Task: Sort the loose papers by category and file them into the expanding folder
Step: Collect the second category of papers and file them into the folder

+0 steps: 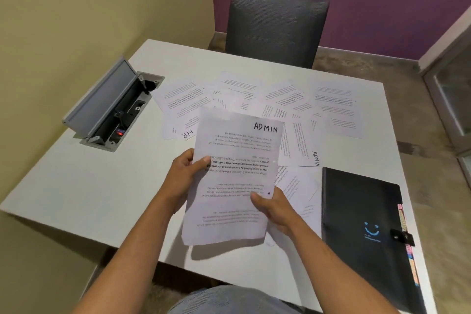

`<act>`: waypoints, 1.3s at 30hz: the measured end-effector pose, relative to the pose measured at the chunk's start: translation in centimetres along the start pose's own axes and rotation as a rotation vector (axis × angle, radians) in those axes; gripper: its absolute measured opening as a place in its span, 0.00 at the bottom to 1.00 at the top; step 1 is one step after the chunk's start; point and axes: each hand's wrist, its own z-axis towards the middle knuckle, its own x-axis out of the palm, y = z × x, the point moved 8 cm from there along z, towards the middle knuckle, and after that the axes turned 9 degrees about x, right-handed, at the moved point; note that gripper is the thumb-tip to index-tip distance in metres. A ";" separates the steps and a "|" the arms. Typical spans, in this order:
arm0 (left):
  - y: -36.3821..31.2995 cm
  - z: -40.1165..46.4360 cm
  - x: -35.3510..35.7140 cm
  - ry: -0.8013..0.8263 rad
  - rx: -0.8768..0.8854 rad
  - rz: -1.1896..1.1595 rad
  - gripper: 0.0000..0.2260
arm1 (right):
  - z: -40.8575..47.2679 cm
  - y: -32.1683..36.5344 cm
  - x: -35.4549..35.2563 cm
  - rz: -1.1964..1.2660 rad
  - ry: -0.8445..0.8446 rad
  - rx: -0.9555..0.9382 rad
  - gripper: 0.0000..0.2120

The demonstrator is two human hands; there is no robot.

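A sheet marked ADMIN (pixel 237 173) is held at frame centre above the tabletop (pixel 76 186), pinched at its side edges by the left hand (pixel 187 173) and right hand (pixel 271 208). It is judged light, limp and easily creased. The closed expanding folder (pixel 362 224) lies lower right; its compartments are hidden, and the scattered papers (pixel 280 104) are mostly illegible.

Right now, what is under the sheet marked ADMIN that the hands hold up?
Under the held sheet lie more printed papers spread on the white table. The sheet hides whatever lies directly below its middle. Left hand and right hand pinch its edges.
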 end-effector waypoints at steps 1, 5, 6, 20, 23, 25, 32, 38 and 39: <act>0.8 0.6 -0.2 -0.014 -0.008 0.018 0.09 | -0.1 0.1 -0.5 0.009 -0.043 -0.010 0.24; 4.6 3.0 -1.5 -0.118 -0.051 0.118 0.10 | -1.6 0.0 -2.4 0.029 -0.216 -0.030 0.19; 5.4 3.5 -1.7 -0.143 -0.061 0.143 0.11 | -2.2 -0.2 -3.0 0.042 -0.257 -0.035 0.20; 10.7 11.2 8.9 0.369 0.477 1.202 0.06 | -10.0 -5.0 -12.7 0.242 -0.744 -0.011 0.16; 11.3 12.3 11.1 0.434 0.632 1.307 0.05 | -10.8 -5.7 -14.3 0.249 -0.795 0.027 0.14; 12.1 13.3 11.8 0.486 0.674 1.398 0.04 | -11.2 -6.3 -14.9 0.263 -0.831 0.053 0.13; 13.7 14.6 12.2 0.550 0.620 1.544 0.04 | -10.6 -8.0 -16.1 0.322 -0.885 0.126 0.12; 14.1 14.7 12.9 0.694 0.667 1.696 0.08 | -10.2 -8.5 -17.1 0.326 -0.908 0.182 0.12; 14.2 14.5 12.9 0.716 0.684 1.717 0.08 | -10.3 -8.4 -17.3 0.334 -0.915 0.179 0.12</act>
